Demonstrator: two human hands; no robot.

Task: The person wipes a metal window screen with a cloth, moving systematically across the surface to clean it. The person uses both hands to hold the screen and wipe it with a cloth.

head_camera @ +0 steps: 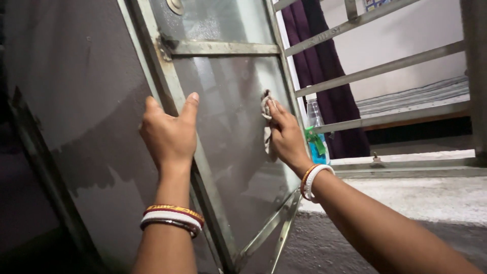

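A metal-framed window shutter (175, 99) with a frosted glass pane (233, 137) stands open in front of me. My left hand (169, 133) grips the frame's left upright, thumb on the glass side. My right hand (286, 137) presses a small pale cloth (266, 109) flat against the pane near its right edge. Bangles circle both wrists.
A grey wall (76, 91) with a damp patch lies left of the shutter. Horizontal window bars (385, 66) run on the right, with a dark purple curtain (324, 66) behind. A clear spray bottle (315, 134) with blue liquid stands on the stone sill (416, 195).
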